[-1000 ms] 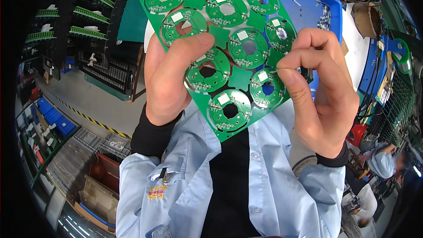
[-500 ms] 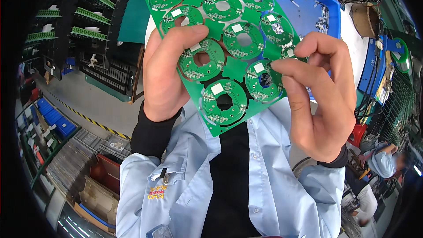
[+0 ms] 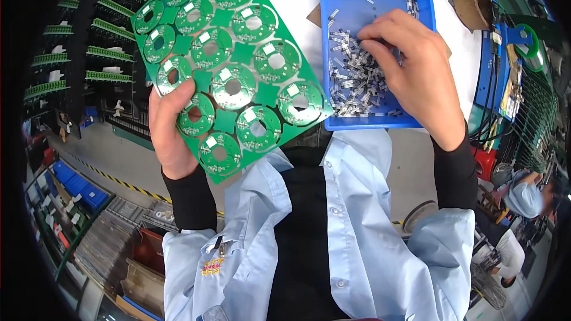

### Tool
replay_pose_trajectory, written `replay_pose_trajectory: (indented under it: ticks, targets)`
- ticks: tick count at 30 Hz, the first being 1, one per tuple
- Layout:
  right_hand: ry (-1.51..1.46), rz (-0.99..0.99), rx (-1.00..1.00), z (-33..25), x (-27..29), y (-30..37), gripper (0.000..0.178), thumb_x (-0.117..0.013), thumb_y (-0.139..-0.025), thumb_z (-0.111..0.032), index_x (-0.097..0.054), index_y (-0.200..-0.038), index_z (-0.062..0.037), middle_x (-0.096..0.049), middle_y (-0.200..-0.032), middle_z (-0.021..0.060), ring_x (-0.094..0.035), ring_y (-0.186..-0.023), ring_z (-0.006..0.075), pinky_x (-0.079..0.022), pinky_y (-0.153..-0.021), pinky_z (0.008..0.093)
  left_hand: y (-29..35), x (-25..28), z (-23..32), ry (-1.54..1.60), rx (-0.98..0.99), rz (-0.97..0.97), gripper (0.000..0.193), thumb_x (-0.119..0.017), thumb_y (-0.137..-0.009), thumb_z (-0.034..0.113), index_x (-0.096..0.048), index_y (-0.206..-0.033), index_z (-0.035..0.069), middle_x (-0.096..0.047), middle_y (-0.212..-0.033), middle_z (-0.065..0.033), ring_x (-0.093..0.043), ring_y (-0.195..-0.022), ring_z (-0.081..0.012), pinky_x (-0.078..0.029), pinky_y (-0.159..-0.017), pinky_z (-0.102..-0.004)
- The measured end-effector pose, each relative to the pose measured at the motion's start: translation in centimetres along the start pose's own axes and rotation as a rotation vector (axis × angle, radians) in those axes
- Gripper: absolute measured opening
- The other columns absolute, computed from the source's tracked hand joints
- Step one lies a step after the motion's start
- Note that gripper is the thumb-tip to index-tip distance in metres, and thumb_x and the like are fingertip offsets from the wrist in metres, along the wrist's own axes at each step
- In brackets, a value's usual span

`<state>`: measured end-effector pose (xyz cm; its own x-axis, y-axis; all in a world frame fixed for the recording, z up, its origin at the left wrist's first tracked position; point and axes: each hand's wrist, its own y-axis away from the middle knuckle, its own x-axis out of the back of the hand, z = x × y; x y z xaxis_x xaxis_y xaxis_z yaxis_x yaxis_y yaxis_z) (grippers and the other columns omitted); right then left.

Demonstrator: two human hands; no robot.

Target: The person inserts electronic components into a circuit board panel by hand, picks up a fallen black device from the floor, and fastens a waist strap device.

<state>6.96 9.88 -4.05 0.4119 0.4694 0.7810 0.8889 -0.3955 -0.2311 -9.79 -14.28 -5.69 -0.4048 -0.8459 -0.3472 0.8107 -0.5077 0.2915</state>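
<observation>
While clamping a rectangular green circuit-board panel (image 3: pixel 227 71) in the left hand (image 3: pixel 171 128) beside a blue plastic tray (image 3: pixel 380 122), holding the right hand (image 3: pixel 415 68) curled over clear slim parts (image 3: pixel 354 80) left there; cannot tell whether pinching any, nor panel progress.

An electronics assembly workshop, on what looks like a factory floor.
A green panel of round circuit boards (image 3: pixel 227 66) is held over the left part of a white desk (image 3: pixel 297 0), and a blue tray (image 3: pixel 372 122) of small clear components (image 3: pixel 354 77) lies at its near edge. Past the left edge, black racks hold rows of slim green boards (image 3: pixel 110 53); a green spool (image 3: pixel 537 47) and blue equipment stand by the right edge. A yellow-and-black stripe (image 3: pixel 119 178) marks the grey floor, with stacked grey trays (image 3: pixel 107 246) beyond it. The wearer's light-blue work jacket (image 3: pixel 369 226) resembles that of a seated co-worker (image 3: pixel 526 197).
</observation>
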Motion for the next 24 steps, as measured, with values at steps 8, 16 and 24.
replay_pose_trajectory:
  ticks: [8, 16, 24]
  targets:
    - [0.085, -0.025, 0.029, -0.5, -0.9, -1.1, 0.008, -0.07, -0.082, -0.004, -0.068, -0.09, -0.0018, -0.06, -0.086, 0.0135, -0.061, -0.085, 0.0364, -0.049, -0.072, 0.0439, 0.3, 0.2, -0.3, -0.01, 0.014, -0.121, 0.047, -0.059, -0.09, 0.017, -0.051, -0.132, -0.004, -0.063, -0.122, -0.0135, -0.064, -0.104, -0.0176, -0.05, -0.087, -0.0293]
    - [0.007, -0.074, 0.067, 0.0, -1.5, -1.6, 0.011, -0.07, -0.08, 0.001, -0.067, -0.09, -0.0006, -0.06, -0.09, 0.014, -0.061, -0.084, 0.0367, -0.048, -0.072, 0.0442, 0.1, 0.1, -0.2, -0.006, 0.034, -0.138, 0.047, -0.06, -0.09, 0.017, -0.052, -0.131, -0.005, -0.063, -0.122, -0.0142, -0.064, -0.105, -0.0194, -0.049, -0.091, -0.0314]
    - [-0.058, -0.032, 0.032, -0.6, -1.2, -1.1, 0.01, -0.067, -0.081, 0.005, -0.064, -0.09, 0.0011, -0.061, -0.085, 0.013, -0.061, -0.076, 0.0322, -0.05, -0.069, 0.0376, 0.0, -0.2, 0.1, -0.018, 0.046, -0.207, 0.047, -0.06, -0.09, 0.016, -0.052, -0.131, -0.005, -0.064, -0.121, -0.0129, -0.064, -0.103, -0.0185, -0.049, -0.088, -0.029]
